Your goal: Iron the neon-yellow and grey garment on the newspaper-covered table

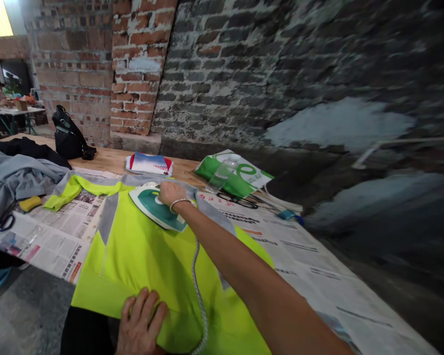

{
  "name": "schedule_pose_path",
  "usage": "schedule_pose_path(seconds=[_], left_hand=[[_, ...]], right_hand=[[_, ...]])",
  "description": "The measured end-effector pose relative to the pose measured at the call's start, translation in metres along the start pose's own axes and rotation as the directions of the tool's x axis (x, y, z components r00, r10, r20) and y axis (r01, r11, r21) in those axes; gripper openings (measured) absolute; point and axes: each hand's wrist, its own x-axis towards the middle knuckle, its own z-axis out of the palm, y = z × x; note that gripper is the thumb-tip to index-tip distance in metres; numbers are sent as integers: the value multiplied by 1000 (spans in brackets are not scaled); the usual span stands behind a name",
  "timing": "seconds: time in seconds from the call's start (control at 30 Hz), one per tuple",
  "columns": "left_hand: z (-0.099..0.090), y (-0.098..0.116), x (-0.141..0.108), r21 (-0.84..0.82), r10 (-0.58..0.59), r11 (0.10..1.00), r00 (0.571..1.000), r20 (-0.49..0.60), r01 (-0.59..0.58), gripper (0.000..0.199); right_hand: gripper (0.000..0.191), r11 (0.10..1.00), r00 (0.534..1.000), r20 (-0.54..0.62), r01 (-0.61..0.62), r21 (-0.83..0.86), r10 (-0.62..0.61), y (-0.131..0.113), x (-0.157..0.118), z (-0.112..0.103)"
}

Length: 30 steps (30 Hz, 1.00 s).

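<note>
A neon-yellow and grey long-sleeved top (pixel 148 261) lies spread over newspaper on the table. On its upper part rests a teal and white clothes iron (pixel 153 206), its pointed end toward the lower right. My right hand (pixel 173 193), with a bracelet at the wrist, is wrapped round the iron's handle. From the iron a grey braided cord (pixel 198 291) runs down across the fabric. My left hand (pixel 142 320) lies on the top's near hem, fingers stretched out and slightly spread.
Newspaper (pixel 59 244) covers the table. Grey clothing (pixel 25 172), a yellow sponge (pixel 30 203) and scissors (pixel 6 223) lie left. Behind are a black bag (pixel 68 133), a folded red-and-blue cloth (pixel 150 163), a green-white bag (pixel 240 172), a clear bottle (pixel 222 175) and glasses (pixel 237 199).
</note>
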Motion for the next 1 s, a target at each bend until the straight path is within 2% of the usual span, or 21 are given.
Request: schedule_pose_path(seconds=[0.1, 0.2, 0.33, 0.5, 0.6, 0.7, 0.77, 0.87, 0.93, 1.0], left_hand=[[-1, -1, 1, -4, 19, 1000, 1000, 1, -19, 33], [-2, -1, 3, -33, 11, 999, 1000, -12, -11, 29], [-1, 0, 0, -13, 10, 1000, 1000, 21, -9, 35], [3, 0, -6, 17, 3, 1000, 999, 44, -4, 42], [3, 0, -5, 26, -4, 1000, 999, 34, 3, 44], [2, 1, -1, -5, -23, 1000, 1000, 8, 24, 40], [1, 1, 0, -25, -26, 999, 1000, 1, 26, 38], [1, 1, 0, -23, -19, 1000, 1000, 15, 20, 40], [1, 0, -1, -8, -16, 1000, 1000, 20, 16, 42], [1, -1, -1, 9, -11, 1000, 1000, 19, 11, 44]], right_hand=[[40, 995, 995, 5, -97, 1, 97, 17, 15, 0], [39, 986, 986, 11, -166, -18, 166, 39, 15, 2], [41, 976, 977, 14, -210, -56, 211, 61, -4, 6], [38, 980, 982, 27, -182, -83, 185, 70, -44, 9], [36, 995, 995, 67, -70, -73, 75, 67, -70, 6], [26, 993, 987, 126, 105, -62, -97, 62, -97, 1], [21, 969, 960, 165, 239, -63, -226, 59, -114, -3], [15, 906, 887, 229, 420, -43, -400, 57, -134, -9], [13, 869, 842, 259, 494, -21, -473, 58, -142, -12], [13, 853, 826, 264, 521, -25, -497, 58, -144, -14]])
